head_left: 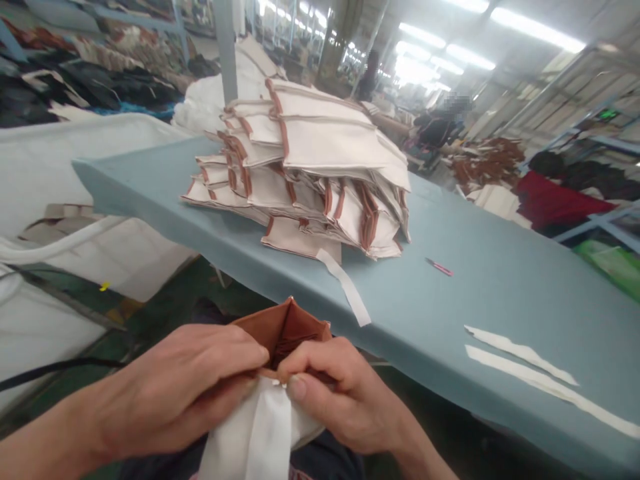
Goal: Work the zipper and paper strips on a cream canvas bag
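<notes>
A cream fabric piece with a brown lining [265,325], like a pouch or bag part, is held over my lap, its brown side opened upward. My left hand [185,380] pinches its near edge from the left. Close beside it, my right hand [345,393] grips the same edge between thumb and forefinger. A white strip [270,433] hangs down from the edge between both hands. What lies beneath the fingers is hidden.
On the blue-covered table [415,320] sits a pile of cream pieces with brown edging [325,143]. A pink-handled cutter or snips [440,267], a short white strip [347,290] and torn white strips [545,380] lie there too. White fabric bins [125,133] stand left.
</notes>
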Available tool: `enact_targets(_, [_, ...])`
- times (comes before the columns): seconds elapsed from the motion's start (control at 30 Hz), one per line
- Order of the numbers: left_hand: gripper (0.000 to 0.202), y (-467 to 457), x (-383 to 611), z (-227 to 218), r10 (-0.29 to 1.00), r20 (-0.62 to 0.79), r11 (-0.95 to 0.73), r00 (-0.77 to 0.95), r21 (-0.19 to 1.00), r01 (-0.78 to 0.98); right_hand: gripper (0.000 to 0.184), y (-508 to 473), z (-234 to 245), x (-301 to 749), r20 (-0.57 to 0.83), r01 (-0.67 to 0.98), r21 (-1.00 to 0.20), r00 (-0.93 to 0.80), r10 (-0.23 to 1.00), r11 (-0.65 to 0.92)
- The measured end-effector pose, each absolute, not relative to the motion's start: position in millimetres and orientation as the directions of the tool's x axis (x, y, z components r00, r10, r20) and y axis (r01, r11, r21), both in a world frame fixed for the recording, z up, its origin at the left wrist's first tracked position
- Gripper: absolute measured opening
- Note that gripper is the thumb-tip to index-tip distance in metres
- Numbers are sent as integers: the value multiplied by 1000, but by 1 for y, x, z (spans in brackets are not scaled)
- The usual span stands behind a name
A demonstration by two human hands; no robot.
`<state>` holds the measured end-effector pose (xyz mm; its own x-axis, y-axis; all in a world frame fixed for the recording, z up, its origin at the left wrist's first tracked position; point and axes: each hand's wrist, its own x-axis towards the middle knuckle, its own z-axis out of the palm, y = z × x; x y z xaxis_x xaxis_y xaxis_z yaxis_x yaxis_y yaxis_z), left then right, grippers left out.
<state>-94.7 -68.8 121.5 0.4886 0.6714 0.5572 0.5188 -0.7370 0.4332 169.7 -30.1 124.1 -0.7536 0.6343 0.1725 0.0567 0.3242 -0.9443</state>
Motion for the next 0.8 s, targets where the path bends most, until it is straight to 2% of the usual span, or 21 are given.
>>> enact_targets(0.07, [29, -73, -97, 127, 737, 519, -675, 433, 538, 505, 32, -31, 128, 170, 295, 111, -835, -736, 610, 538])
enact_targets(0.13, [20, -74, -97, 135, 794, 402, -600, 457, 640, 479, 27, -32, 135, 172, 400, 169, -683, -727, 558, 710])
enact_targets(0.23, [30, -69, -92, 146, 813, 252, -520, 524, 719, 461, 27, -35, 143, 173, 448, 229, -524, -745, 494, 820])
enact_targets(0.3, [33, -66, -85, 148, 817, 251, -521, 519, 708, 477, 28, -37, 146, 174, 430, 258, -479, -764, 481, 839])
enact_targets(0.43, [35, -66, -73, 146, 832, 294, -528, 470, 679, 510, 30, -38, 140, 174, 424, 259, -468, -773, 471, 845])
enact_targets(0.63, [34, -65, -84, 150, 831, 255, -515, 494, 688, 511, 27, -33, 134, 171, 379, 211, -601, -774, 508, 771])
enact_targets(0.8, [34, -53, -92, 161, 774, 172, -502, 610, 753, 425, 26, -33, 146, 167, 412, 228, -532, -771, 485, 815])
